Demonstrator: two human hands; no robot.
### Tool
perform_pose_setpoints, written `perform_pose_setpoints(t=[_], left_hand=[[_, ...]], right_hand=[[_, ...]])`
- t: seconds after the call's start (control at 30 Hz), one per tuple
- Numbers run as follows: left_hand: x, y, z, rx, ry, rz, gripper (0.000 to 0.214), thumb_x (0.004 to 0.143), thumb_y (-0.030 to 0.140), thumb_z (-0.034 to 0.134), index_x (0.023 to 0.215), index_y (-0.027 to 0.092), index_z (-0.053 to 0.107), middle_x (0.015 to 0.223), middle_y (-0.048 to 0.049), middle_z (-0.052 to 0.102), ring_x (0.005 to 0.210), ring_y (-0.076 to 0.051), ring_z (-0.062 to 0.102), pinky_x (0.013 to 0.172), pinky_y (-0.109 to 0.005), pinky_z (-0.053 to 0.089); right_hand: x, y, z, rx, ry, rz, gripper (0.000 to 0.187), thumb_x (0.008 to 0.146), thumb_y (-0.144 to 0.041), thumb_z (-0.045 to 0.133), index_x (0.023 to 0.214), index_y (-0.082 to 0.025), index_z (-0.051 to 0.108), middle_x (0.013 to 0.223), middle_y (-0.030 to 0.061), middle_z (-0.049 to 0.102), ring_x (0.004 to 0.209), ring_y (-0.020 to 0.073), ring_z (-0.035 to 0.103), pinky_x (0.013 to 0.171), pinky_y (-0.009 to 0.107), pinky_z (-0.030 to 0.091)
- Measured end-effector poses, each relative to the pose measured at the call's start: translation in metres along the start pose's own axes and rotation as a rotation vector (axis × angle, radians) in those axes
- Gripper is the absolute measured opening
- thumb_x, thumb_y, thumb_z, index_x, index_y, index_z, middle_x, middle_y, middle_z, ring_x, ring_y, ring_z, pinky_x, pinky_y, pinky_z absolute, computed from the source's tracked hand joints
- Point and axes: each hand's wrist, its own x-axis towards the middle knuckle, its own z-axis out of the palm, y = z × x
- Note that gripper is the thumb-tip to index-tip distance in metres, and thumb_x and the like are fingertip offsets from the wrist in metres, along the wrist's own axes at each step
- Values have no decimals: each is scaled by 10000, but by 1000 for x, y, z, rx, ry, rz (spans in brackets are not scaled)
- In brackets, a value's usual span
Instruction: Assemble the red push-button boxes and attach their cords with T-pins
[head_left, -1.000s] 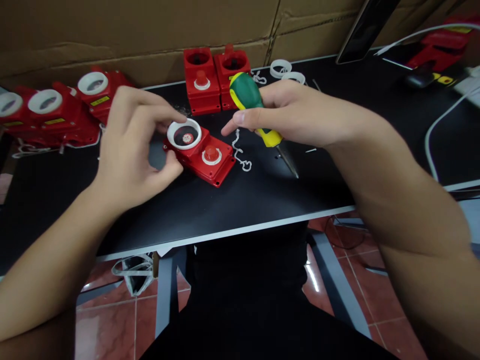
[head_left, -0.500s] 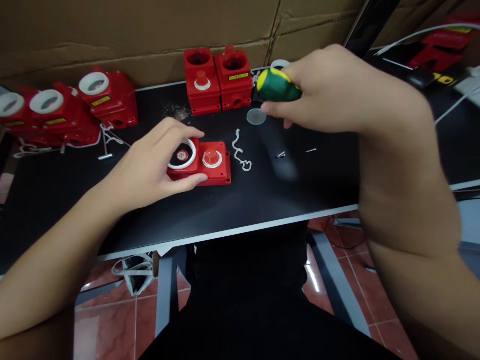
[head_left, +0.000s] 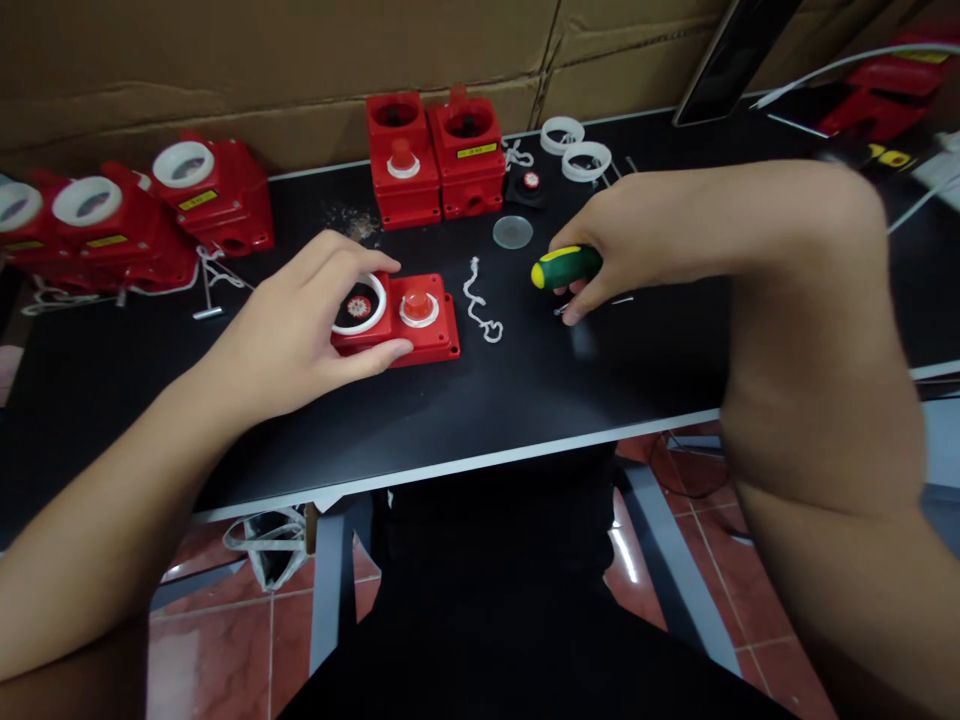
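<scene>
My left hand (head_left: 307, 325) grips a red alarm box (head_left: 431, 345) lying on the black tabletop, thumb along its near side and fingers across the far side. A white ring (head_left: 382, 310) surrounds a dark round opening in the box, and a red button (head_left: 417, 304) stands on its right half. In my right hand (head_left: 600, 245) is a green and yellow screwdriver handle (head_left: 566, 268), with thumb and fingertips low over the table near small screws (head_left: 624, 299). A white cord (head_left: 480, 305) lies between the hands, and a clear glass disc (head_left: 513, 232) sits farther back.
Two red boxes (head_left: 405, 190) stand against the cardboard at the back. Several red boxes with white rings (head_left: 221, 205) line the left, near a small metal hammer (head_left: 208, 312). Two loose white rings (head_left: 586, 161) and a black part (head_left: 525, 190) lie behind my right hand.
My right hand has come down and toward me with the screwdriver, reaching the small screws and uncovering the white rings behind. My left hand stays on the red alarm box.
</scene>
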Motion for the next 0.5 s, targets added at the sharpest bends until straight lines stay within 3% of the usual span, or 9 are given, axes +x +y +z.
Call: perform_pose_setpoints(t=[0.17, 0.33, 0.5], left_hand=[[-1, 2, 0, -2, 10, -4, 565, 1244, 746, 702, 1707, 423, 716, 1608, -105, 809, 1459, -428, 832, 1254, -638, 729], [-2, 6, 0, 13, 16, 32, 547, 1263, 754, 691, 1672, 391, 711, 1579, -106, 820, 1415, -400, 850, 1217, -597, 751], [-2, 6, 0, 3, 8, 75, 568, 1237, 706, 749, 1676, 350, 692, 1607, -112, 814, 1413, -401, 842, 1219, -586, 759]], right_hand=[[4, -7, 2, 10, -36, 55, 180, 1044, -386, 1082, 1066, -271, 945, 912, 44, 857, 827, 308, 750, 824, 470, 507], [3, -7, 4, 58, -47, -24, 219, 1098, -394, 1009, 964, -270, 888, 853, 39, 830, 829, 286, 766, 821, 440, 486], [1, -14, 5, -45, -43, -22, 194, 1134, -390, 951, 1020, -240, 905, 877, 47, 835, 867, 280, 785, 812, 428, 498]])
